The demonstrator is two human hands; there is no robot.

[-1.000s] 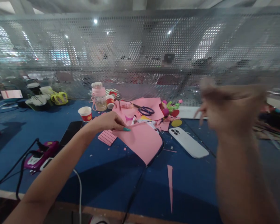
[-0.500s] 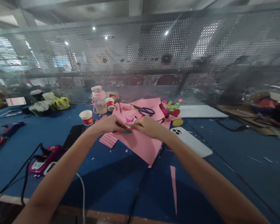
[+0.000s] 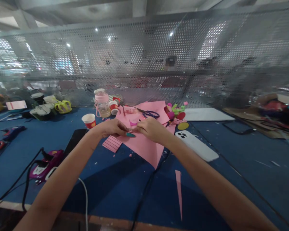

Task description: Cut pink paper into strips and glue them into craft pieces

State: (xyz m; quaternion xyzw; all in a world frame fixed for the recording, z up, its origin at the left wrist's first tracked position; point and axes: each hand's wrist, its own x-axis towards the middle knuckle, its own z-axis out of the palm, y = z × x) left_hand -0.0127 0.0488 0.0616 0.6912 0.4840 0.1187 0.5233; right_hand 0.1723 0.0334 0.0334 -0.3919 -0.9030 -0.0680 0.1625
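Observation:
My left hand [image 3: 114, 127] is closed in a pinch over a pink paper sheet [image 3: 150, 150]. A small teal piece [image 3: 130, 134] juts from under its fingertips; its kind is unclear. Fingertip to fingertip with it, my right hand [image 3: 153, 130] is also closed, and whatever lies between its fingers is too small to make out. Just beyond the fingers is a small purple piece [image 3: 133, 123]. Scissors with dark purple handles [image 3: 151, 114] rest farther back on the pink paper. Striped pink paper [image 3: 112, 143] lies below my left hand.
Left of the paper stand a paper cup [image 3: 89, 121] and a pink-lidded bottle [image 3: 102, 106]. A black phone [image 3: 74, 141] and purple power strip [image 3: 47, 164] lie nearer. At right are a white phone [image 3: 196, 146] and colourful craft pieces [image 3: 174, 112]. A black cable [image 3: 146, 184] runs forward.
Both hands stay together over the paper. My right hand has shifted slightly, its fingers curling closer to my left fingertips. The teal piece has moved a little left, and the near paper corner has shifted slightly.

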